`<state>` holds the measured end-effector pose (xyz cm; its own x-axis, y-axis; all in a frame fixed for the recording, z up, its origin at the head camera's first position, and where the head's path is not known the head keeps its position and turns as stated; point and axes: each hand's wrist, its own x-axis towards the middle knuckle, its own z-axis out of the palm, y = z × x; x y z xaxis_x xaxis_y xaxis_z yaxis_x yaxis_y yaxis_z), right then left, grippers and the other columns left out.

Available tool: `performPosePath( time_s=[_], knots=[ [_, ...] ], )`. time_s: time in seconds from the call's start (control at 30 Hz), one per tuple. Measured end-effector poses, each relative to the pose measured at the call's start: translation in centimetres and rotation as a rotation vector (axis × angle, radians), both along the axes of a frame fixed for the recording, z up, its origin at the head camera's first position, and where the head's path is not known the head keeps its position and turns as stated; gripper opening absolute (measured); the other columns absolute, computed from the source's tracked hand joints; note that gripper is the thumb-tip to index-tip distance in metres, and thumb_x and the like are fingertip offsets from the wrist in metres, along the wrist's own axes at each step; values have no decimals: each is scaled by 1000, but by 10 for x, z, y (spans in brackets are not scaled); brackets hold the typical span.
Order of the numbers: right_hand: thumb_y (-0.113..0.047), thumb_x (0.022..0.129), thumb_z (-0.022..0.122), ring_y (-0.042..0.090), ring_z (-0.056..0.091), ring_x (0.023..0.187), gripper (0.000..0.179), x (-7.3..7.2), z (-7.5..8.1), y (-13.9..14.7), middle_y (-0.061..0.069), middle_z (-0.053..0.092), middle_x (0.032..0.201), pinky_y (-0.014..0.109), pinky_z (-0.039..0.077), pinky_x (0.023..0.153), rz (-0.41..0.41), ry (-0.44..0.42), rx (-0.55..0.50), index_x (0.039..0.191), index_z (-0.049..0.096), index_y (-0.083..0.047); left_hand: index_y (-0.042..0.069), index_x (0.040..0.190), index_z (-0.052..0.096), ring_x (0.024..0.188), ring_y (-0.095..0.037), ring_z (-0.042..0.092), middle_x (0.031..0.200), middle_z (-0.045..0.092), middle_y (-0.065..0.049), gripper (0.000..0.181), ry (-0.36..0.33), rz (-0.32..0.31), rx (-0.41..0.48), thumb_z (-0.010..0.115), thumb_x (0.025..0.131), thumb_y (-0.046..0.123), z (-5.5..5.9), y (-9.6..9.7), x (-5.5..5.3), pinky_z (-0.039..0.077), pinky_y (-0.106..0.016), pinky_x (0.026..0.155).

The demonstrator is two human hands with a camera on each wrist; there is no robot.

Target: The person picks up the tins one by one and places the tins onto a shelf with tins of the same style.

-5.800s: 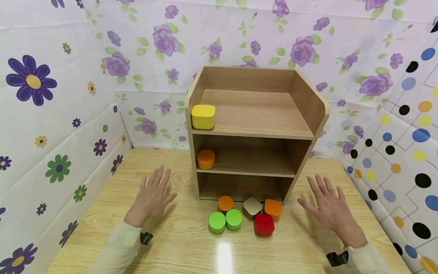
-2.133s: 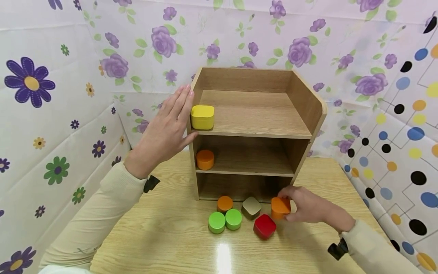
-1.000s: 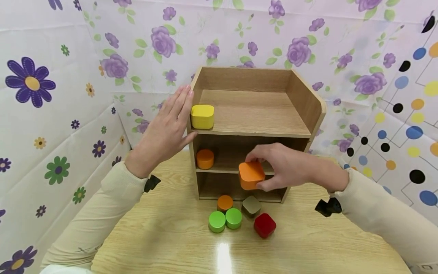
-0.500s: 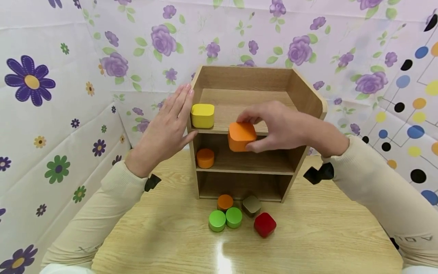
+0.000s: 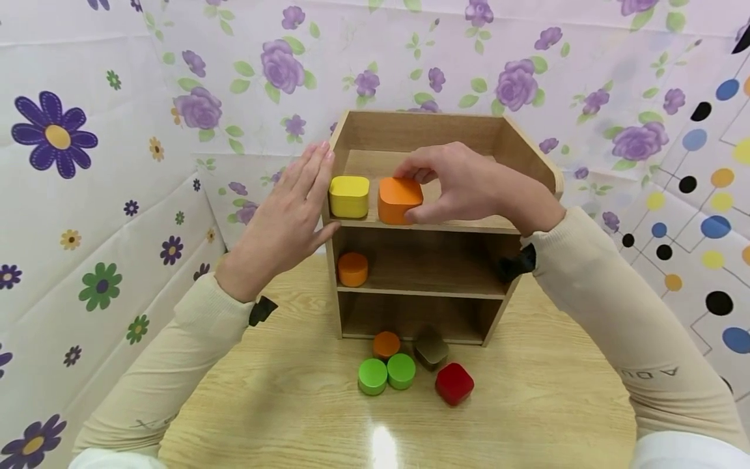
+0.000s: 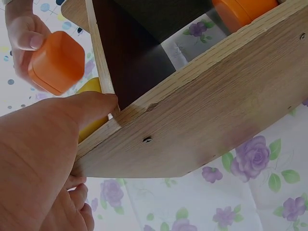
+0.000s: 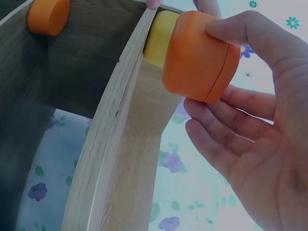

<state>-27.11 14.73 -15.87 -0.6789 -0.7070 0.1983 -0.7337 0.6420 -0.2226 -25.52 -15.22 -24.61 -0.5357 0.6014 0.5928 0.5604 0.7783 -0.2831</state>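
Orange box [image 5: 398,195] is between left [image 5: 284,218] and right hands [image 5: 459,185], right pinching it, left flat against the shelf [image 5: 428,133]

Slants the sleeved left forearm [image 5: 172,365] up from the lower left and the sleeved right forearm [image 5: 627,319] up from the lower right. Holds the left hand [image 5: 284,218] flat, with fingers [image 5: 301,174] straight and close together and the thumb [image 5: 324,235] spread aside. Pinches between thumb and bent fingers with the right hand [image 5: 463,185], back upward, apart from the left.
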Motion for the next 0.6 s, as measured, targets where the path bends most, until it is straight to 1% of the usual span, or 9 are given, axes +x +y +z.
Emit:
performPosePath(
  time_s=[0.2,0.43,0.6],
  knots=[
    [-28,85,83,21,69,115,55,-10,-5,-5,4,75,123,43,55,112,8,-13,-38,134,69,-9,-9,165,12,164,-41,17,175,15,-27,105,-32,12,5,78,96,34,-2,0,1,21,-52,135],
    [-28,85,82,22,69,116,56,-17,-9,-8,4,74,125,43,55,112,-9,-13,-45,136,68,-9,-9,166,12,164,-40,17,176,15,-26,105,-14,8,5,78,96,33,-1,-1,0,24,-53,134],
    [-28,86,81,22,68,115,55,-22,-11,-10,5,74,125,43,55,111,-13,0,-37,136,69,-9,-9,166,11,164,-40,17,176,15,-25,105,-21,19,5,78,96,34,1,-1,0,22,-52,135]
  ],
)
